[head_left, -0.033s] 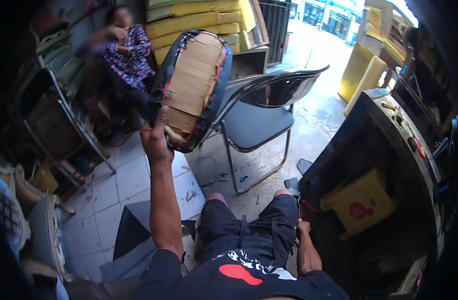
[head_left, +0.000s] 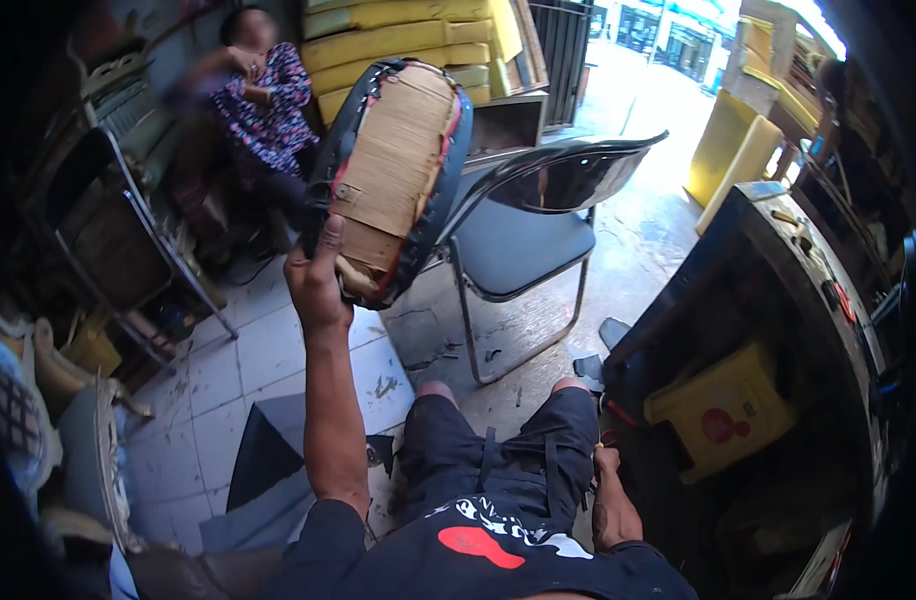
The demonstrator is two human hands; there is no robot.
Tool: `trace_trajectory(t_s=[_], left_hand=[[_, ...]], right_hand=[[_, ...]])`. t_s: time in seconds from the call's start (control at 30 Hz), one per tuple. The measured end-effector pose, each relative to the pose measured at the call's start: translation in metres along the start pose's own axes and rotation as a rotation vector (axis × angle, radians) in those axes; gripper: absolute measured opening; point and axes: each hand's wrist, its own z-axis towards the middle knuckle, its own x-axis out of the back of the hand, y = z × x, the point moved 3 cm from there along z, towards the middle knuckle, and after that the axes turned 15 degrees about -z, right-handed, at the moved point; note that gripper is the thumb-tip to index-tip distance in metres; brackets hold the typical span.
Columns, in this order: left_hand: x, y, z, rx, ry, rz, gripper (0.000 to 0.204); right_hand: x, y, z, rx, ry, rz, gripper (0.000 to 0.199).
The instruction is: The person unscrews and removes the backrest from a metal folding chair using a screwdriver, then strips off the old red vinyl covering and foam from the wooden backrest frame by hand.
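My left hand [head_left: 319,285] is raised and grips the lower end of an upholstered chair pad [head_left: 393,165]. The pad's underside faces me, showing a bare plywood board with dark covering folded around its edge and a strip of red along the rim. My thumb lies on the board, while the other fingers are hidden behind the pad. Low beside my right thigh, my right hand [head_left: 608,462] is closed around a tool with a small yellowish handle [head_left: 600,446]; its kind is too small to make out. Just beyond the pad stands a folding chair [head_left: 518,250] with a grey seat.
A dark workbench [head_left: 753,240] with tools on top is on my right, a yellow plastic stool [head_left: 718,410] beneath it. Dark material [head_left: 268,460] lies on the tiles at left. Another person [head_left: 263,110] sits at far left beside stacked yellow foam [head_left: 393,45]. Another folding chair [head_left: 113,240] stands left.
The whole view has shifted slightly, so the surroundings sit a little farther right. The pad stays in my left hand, and my right hand stays low by my thigh.
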Motion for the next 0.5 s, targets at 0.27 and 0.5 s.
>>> trace_trajectory(t_s=[0.27, 0.5], left_hand=[[-0.001, 0.025, -0.045, -0.072, 0.039, 0.179, 0.03], [-0.022, 0.013, -0.084, -0.154, 0.177, 0.303, 0.039]], right_hand=[[-0.046, 0.009, -0.002, 0.245, -0.12, -0.002, 0.038], [0.041, -0.057, -0.048, 0.383, 0.163, 0.263, 0.041]])
